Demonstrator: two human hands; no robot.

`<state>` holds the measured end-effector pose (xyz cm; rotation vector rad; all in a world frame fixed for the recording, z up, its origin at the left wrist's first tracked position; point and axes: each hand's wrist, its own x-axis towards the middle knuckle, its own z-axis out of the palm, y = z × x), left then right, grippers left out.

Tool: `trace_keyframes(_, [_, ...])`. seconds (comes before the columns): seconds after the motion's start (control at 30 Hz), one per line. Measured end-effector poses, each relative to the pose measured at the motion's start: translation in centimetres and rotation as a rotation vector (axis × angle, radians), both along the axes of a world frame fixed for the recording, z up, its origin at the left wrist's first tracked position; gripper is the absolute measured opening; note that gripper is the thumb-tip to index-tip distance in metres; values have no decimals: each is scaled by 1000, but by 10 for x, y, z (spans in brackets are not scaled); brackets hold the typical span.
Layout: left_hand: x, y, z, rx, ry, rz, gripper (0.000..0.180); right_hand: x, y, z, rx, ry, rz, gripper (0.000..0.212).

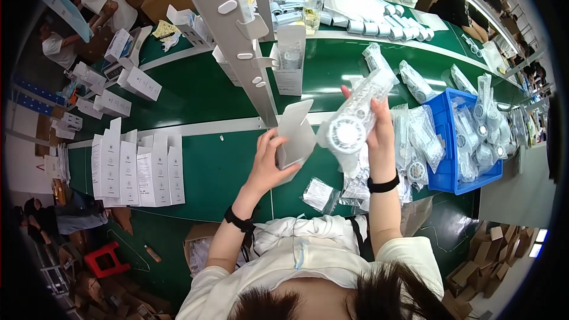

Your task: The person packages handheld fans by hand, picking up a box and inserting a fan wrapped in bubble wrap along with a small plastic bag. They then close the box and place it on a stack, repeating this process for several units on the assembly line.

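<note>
My left hand point(268, 161) is closed round a white carton point(296, 133), which stands upright with its top flap raised. To the right of it, my right hand point(381, 123) grips a handheld fan point(349, 133) in a clear plastic bag, its round ringed head tilted down toward the carton. The fan is apart from the carton. Below the fan, small clear packets with folded papers point(320, 194) lie on the green table. More bagged fans point(416, 83) lie beyond and right of my right hand.
A blue bin point(443, 142) full of bagged fans stands at the right. Several upright white cartons point(160, 169) form a row at the left. A metal post point(237, 29) rises beyond my left hand. Grey cylinders point(379, 28) and a clear bottle point(312, 9) occupy the far table, where other people work.
</note>
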<state>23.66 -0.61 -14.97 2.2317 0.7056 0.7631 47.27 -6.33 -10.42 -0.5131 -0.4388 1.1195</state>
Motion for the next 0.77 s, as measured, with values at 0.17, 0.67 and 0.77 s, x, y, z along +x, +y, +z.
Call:
trace_keyframes(0.17, [28,-19,-33,-11,-128,69,68,-67,18,-1,-298,-558,-724,68])
trace_keyframes(0.67, [33,-48,-57,120,-312,207,75,-79,1,8,-543,-1529,-207,40])
trace_keyframes(0.77, [38,-47,-58,1,-405,309,73,-88,-11,3,-549,-2014,-133,48])
